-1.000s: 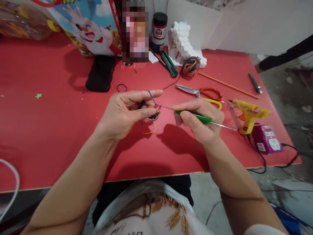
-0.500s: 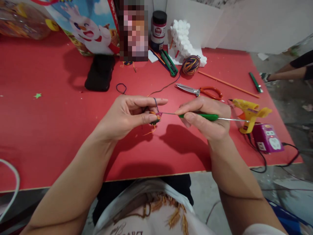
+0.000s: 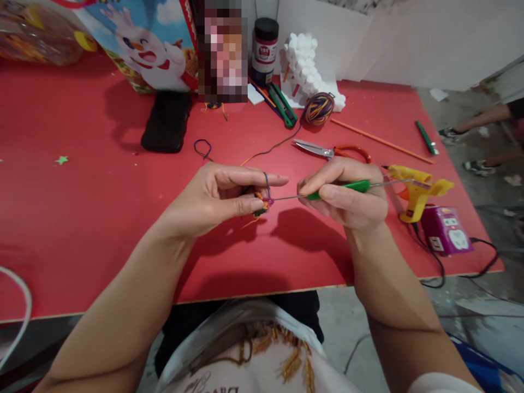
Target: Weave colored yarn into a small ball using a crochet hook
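Above one red table (image 3: 90,229), cut off at left: gripping one green-handled hook (image 3: 356,186) in the right hand (image 3: 354,206), partly covering one pair of scissors (image 3: 331,152), and pinching one crochet piece (image 3: 265,208) in the left hand (image 3: 208,199), mostly hidden. Cannot make out the hook's tip.

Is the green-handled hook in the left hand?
No, the right hand grips the green-handled hook, while the left hand pinches crochet work.
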A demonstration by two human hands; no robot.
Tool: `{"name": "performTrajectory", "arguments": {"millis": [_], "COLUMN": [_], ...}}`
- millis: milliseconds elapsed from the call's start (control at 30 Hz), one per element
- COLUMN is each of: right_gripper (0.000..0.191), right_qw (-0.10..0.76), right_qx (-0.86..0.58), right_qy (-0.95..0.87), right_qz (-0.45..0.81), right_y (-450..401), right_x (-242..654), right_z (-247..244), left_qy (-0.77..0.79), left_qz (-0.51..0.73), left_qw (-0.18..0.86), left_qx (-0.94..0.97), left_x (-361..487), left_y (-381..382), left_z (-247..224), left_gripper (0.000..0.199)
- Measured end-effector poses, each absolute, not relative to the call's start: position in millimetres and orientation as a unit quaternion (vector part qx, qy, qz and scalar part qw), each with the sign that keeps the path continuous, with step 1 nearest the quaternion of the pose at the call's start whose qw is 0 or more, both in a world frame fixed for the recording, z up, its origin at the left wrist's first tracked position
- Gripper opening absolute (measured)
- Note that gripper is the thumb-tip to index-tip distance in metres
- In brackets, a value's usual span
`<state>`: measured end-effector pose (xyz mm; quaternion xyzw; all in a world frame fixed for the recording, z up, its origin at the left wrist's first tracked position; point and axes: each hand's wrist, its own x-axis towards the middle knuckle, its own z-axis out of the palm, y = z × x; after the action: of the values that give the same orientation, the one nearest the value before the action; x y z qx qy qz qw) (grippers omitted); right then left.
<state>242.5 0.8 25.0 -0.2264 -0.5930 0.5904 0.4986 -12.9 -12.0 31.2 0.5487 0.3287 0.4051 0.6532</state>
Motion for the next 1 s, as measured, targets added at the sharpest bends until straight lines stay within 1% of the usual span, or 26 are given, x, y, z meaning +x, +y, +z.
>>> {"name": "performTrajectory", "arguments": {"millis": [100,267,333,400,500,600,700,867,1000], "right_gripper": [0.028,0.024,0.024,0.025,0.023,0.021,0.02,0.016,0.021], "right_qw": [0.498,0.491,0.496,0.504,0.535,0.55,0.554,0.556,0.55], "right_qx": [-0.223,-0.175,-0.169,-0.183,-0.216,-0.238,-0.235,-0.218,-0.228], "right_qy": [-0.559,-0.513,-0.492,-0.468,-0.426,-0.411,-0.414,-0.427,-0.441], "right_qz": [0.624,0.683,0.695,0.703,0.697,0.687,0.683,0.679,0.671], "right_y": [2.1,2.0,0.0,-3.4,-8.6,-10.6,-9.1,-6.9,-7.2], "right_x": [238.1,228.6,221.7,213.3,201.9,196.6,196.5,198.4,198.3], "right_z": [26.0,23.2,19.8,16.4,12.8,10.7,8.6,5.7,4.0], "left_qy": [0.312,0.307,0.306,0.323,0.36,0.387,0.405,0.4,0.394], "left_qz": [0.394,0.396,0.419,0.472,0.543,0.574,0.579,0.581,0.57], "left_qw": [0.668,0.661,0.65,0.619,0.563,0.537,0.54,0.559,0.565], "left_qx": [0.549,0.559,0.555,0.539,0.509,0.483,0.458,0.436,0.448], "left_x": [-11.5,-6.5,-1.7,4.6,13.1,17.4,19.4,22.4,23.5], "left_y": [-11.9,-12.7,-14.5,-16.7,-19.8,-21.7,-22.6,-22.1,-21.5], "left_z": [32.0,31.0,28.7,25.9,22.6,22.1,23.8,24.2,21.7], "left_gripper": [0.032,0.028,0.031,0.031,0.035,0.036,0.033,0.023,0.028]}}
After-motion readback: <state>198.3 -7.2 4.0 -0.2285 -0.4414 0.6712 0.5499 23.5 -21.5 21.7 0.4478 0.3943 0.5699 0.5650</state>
